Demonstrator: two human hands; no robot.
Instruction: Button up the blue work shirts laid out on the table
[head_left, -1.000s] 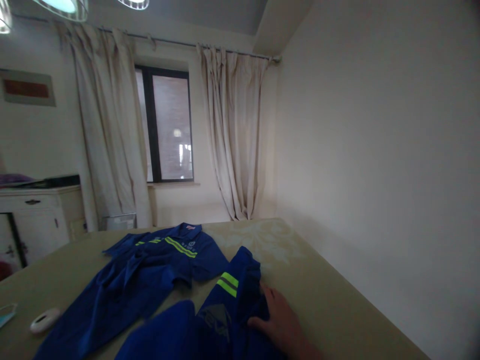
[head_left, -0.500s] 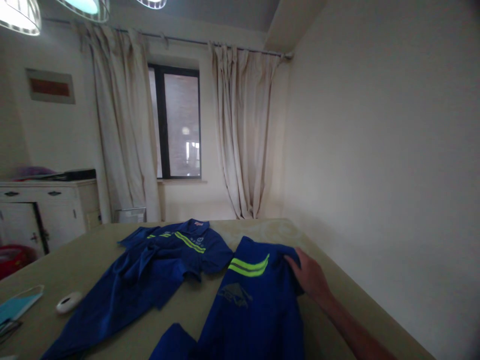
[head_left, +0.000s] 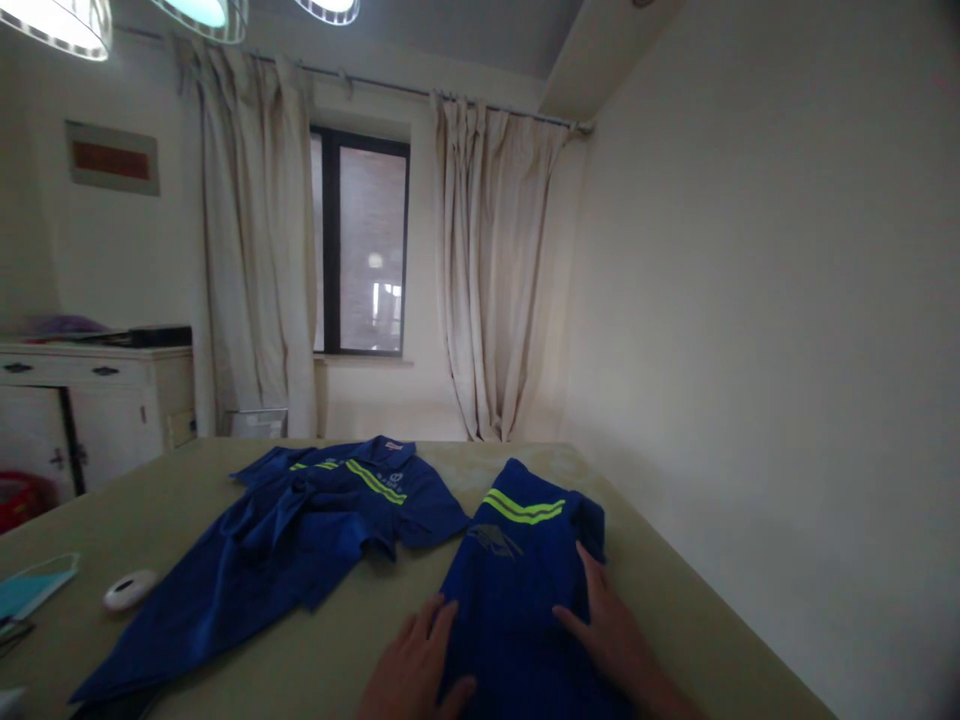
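Note:
A dark blue work shirt (head_left: 517,600) lies in front of me with its sides turned in. It has a yellow-green reflective band and a grey print near the top. My left hand (head_left: 416,660) is at its left edge, fingers apart, thumb over the cloth. On the right side, my right hand (head_left: 611,630) rests on the fabric with thumb and fingers spread. Left of these, a second blue short-sleeved work shirt (head_left: 379,490) is laid out with its collar away from me. Rumpled blue cloth (head_left: 247,580) runs from it toward the near left.
Both garments lie on a greenish-beige table (head_left: 360,640). A white rounded device (head_left: 130,590) and a light blue face mask (head_left: 34,592) are at the left. The wall (head_left: 750,350) runs close along the right side. A white cabinet (head_left: 112,400) stands at the back left.
My right hand has left the shirt's upper right corner and come nearer, onto its side. My left hand has come into view at the left edge. The shirt's top has shifted slightly right.

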